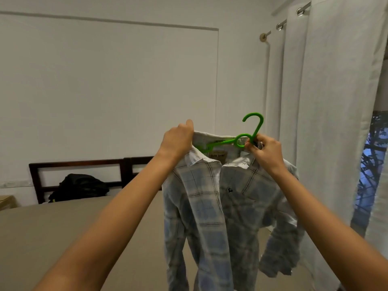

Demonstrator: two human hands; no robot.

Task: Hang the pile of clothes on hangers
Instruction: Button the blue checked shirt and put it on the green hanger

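Note:
A pale blue and white plaid shirt hangs in the air in front of me over the bed, its front open and its sleeves dangling. A bright green plastic hanger sits inside the collar with its hook sticking up to the right. My left hand grips the collar at the shirt's left shoulder. My right hand pinches the hanger's neck just below the hook, together with the collar there. Most of the hanger's arms are hidden inside the shirt.
A bed with a tan sheet fills the lower left, with a dark wooden headboard and a black bag at its far end. White curtains on a rod hang at the right beside a window.

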